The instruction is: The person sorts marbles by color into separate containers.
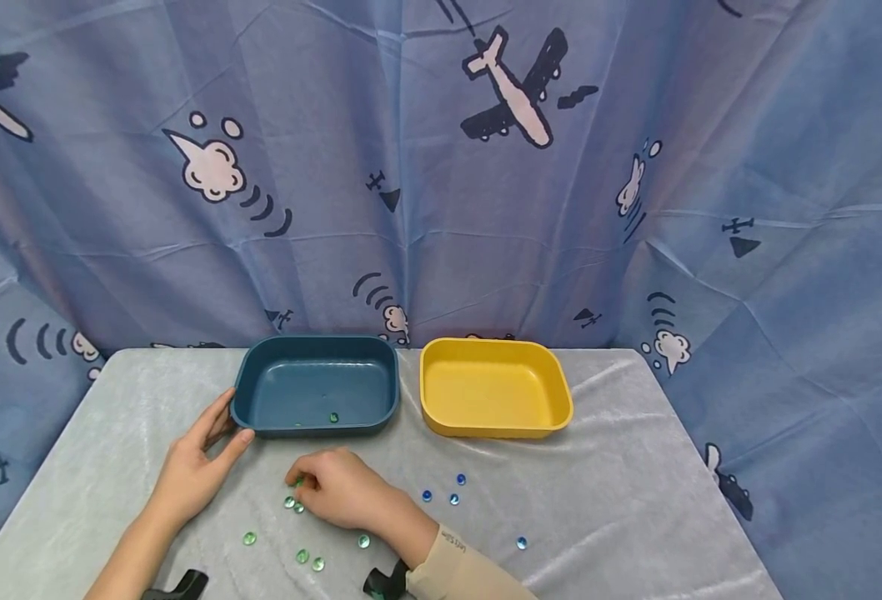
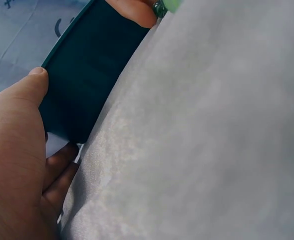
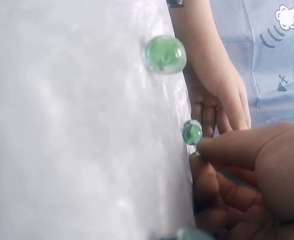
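Note:
My left hand [image 1: 195,475] holds the left front corner of a teal plastic container [image 1: 313,432], thumb near the front rim and fingers along the left side. Inside, a green marble [image 1: 333,417] lies near the front wall. In front of the container, my right hand [image 1: 347,487] reaches down to the cloth, its thumb and fingers pinching a green glass marble [image 1: 298,482]. Two more green marbles [image 1: 288,502] lie right beside its fingertips. In the right wrist view, a clear marble with a green swirl [image 3: 192,133] sits next to the thumb tip.
To the right of the teal container stands a yellow container [image 1: 497,432]. Several blue marbles [image 1: 454,499] lie on the grey cloth [image 1: 621,508] in front of it. Other green marbles [image 1: 302,556] are scattered nearer the front. A patterned blue curtain [image 1: 321,167] hangs behind the table.

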Demonstrator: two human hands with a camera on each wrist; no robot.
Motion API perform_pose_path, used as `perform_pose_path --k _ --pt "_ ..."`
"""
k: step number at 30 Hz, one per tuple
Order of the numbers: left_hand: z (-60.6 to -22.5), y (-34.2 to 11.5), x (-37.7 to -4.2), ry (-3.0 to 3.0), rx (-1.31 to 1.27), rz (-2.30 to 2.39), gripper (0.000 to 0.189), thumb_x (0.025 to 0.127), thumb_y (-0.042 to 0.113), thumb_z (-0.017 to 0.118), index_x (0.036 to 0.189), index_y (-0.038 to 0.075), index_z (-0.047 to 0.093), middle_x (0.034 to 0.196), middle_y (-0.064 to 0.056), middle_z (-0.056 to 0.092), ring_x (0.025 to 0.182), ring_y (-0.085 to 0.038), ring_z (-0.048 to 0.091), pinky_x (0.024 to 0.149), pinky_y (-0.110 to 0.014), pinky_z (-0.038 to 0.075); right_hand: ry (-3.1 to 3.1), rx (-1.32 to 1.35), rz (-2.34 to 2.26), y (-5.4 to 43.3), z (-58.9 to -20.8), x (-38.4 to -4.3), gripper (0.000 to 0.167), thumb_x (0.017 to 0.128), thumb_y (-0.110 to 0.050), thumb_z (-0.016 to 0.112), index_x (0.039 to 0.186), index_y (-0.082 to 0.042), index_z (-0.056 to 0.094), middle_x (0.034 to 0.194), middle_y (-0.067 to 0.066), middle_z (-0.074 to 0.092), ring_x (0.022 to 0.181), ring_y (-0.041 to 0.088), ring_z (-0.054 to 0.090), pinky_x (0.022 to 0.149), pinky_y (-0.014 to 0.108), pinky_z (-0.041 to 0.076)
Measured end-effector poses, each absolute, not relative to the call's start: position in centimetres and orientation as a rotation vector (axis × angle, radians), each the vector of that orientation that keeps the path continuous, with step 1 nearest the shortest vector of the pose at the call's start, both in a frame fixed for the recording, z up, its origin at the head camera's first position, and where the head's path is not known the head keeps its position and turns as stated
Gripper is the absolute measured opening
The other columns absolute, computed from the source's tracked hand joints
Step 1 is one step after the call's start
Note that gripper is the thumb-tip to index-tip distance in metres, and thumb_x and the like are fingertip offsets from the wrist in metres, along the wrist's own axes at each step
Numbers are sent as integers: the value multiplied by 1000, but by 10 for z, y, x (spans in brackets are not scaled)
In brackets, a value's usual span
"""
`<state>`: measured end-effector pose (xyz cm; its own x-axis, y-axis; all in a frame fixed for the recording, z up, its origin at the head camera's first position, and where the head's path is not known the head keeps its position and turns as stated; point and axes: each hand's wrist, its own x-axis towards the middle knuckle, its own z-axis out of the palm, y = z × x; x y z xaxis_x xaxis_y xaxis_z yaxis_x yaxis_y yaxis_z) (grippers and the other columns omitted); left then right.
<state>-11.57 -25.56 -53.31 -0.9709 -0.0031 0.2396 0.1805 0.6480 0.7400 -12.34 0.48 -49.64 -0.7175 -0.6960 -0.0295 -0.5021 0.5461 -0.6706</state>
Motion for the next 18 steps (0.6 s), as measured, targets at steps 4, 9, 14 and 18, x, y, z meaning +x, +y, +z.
perform_pose_path --k 4,9,14,18 --pt "-531 -255 -115 -2661 -128 -1224 79 108 32 74 174 26 32 156 -20 58 132 -43 64 107 -47 53 2532 -942 -923 4 -496 -122 15 101 -12 77 115 -13 83 77 -16 60 65 -4 52 61 12 45" --pt "-532 -255 -115 -2652 -134 -1227 78 108 32 74 174 27 32 156 -19 58 132 -44 64 106 -25 49 2542 -916 -922 3 -496 -122 12 101 -11 77 111 -13 82 74 -15 58 63 -3 51 60 13 44" --pt "-533 -255 -116 -2629 -150 -1238 78 107 30 75 174 27 34 155 -19 59 130 -45 64 97 -2 33 2530 -936 -948 3 -496 -122 10 100 -9 77 108 -14 81 73 -15 57 62 -3 50 60 13 44" --pt "-534 -256 -115 -2630 -153 -1226 78 107 30 75 174 26 34 154 -20 60 130 -45 65 97 -3 33 2512 -951 -980 3 -498 -123 10 100 -9 77 107 -14 81 74 -16 58 63 -4 51 60 13 44"
